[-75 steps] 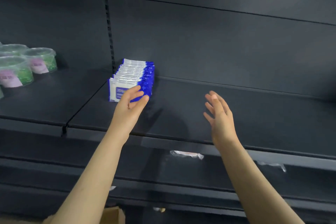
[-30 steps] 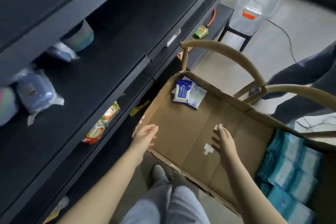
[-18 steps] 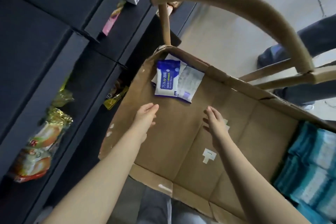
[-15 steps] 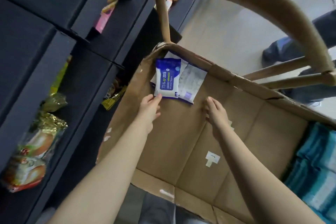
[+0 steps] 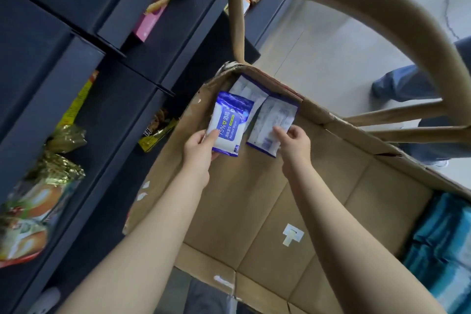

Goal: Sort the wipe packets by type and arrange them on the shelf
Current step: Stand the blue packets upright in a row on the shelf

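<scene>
Shelves: dark shelves (image 5: 51, 79) run down the left, snack bags (image 5: 38, 201) on them.
Left grip: the left grip (image 5: 197, 148) curls round the blue packet (image 5: 229, 122), thumb on its face.
Writing: "75%", "Alcohol Wipes".
Box: a cardboard box (image 5: 254, 211); the packets sit in its far corner.
Right grip: the right grip (image 5: 293, 140) pinches the white-backed packet (image 5: 274, 120) just beside.
Right end: teal packets (image 5: 443, 250) stacked.
Room: a tan chair (image 5: 356, 7) arches over the box, with pale floor (image 5: 331, 58) beyond.
</scene>
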